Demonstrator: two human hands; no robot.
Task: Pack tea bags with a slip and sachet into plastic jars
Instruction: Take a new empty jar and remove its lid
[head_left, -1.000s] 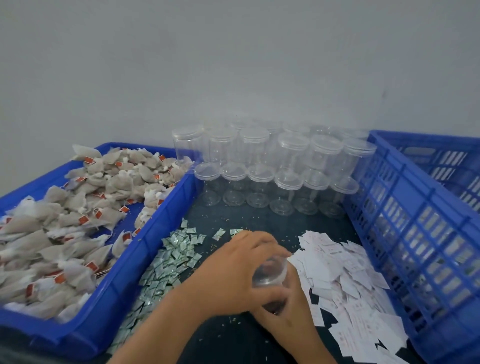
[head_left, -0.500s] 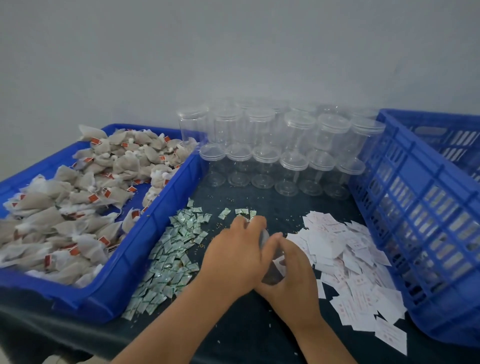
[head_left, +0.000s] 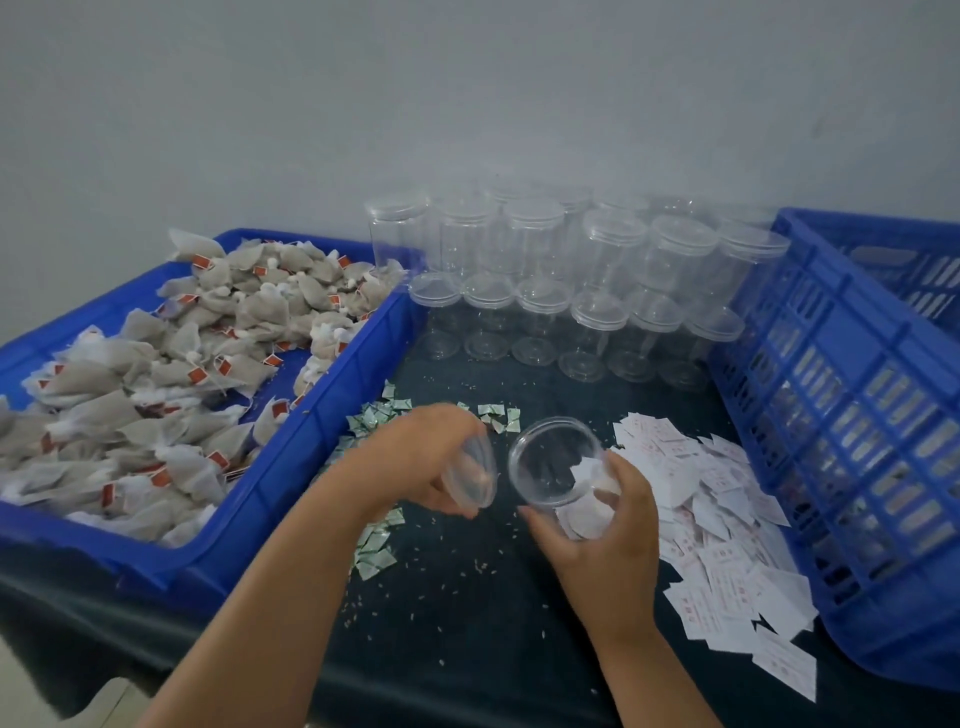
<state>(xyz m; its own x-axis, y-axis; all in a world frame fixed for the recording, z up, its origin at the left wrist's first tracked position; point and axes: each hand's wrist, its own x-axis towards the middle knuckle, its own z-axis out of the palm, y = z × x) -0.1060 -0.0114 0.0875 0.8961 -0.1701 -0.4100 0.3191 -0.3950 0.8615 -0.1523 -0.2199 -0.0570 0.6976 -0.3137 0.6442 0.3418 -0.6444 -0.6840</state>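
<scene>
My right hand (head_left: 605, 540) grips a clear plastic jar (head_left: 556, 462), tilted with its open mouth toward me above the dark table. My left hand (head_left: 421, 462) holds the jar's clear lid (head_left: 472, 475) just left of the mouth. A heap of tea bags (head_left: 171, 364) with red tags fills the blue bin on the left. Small green sachets (head_left: 374, 551) lie scattered under and behind my left hand. White paper slips (head_left: 727, 530) are piled to the right of the jar. Whether anything lies inside the jar is unclear through its wall.
Several closed empty jars (head_left: 582, 280) are stacked in two tiers at the back against the grey wall. A blue slatted crate (head_left: 841, 431) stands at the right edge. The blue bin (head_left: 291, 467) borders the left. Small crumbs dot the dark table (head_left: 467, 623).
The lid has come off the jar: both hands were clasped around it, and now my left hand holds the lid apart while my right tilts the open jar.
</scene>
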